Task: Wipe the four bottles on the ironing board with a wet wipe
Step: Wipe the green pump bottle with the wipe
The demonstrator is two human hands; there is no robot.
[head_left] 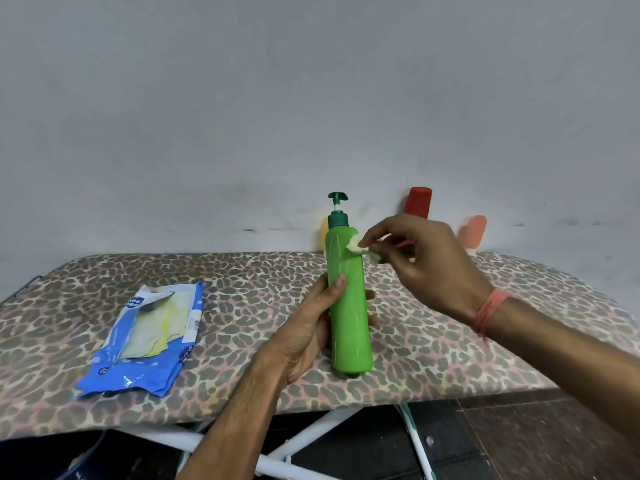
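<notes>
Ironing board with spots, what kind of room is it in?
Probably a room in a home. The ironing board stands against a plain grey wall, with a pack of wet wipes and household bottles on it, like the green bottle.

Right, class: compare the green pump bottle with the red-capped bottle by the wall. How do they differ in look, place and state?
The green pump bottle is held by the left hand; the red-capped bottle stands untouched by the wall. The green one has a dark green pump, the other a plain red cap. The right hand presses a wet wipe on the green one; the red-capped one is mostly hidden behind that hand. Both are upright.
</notes>
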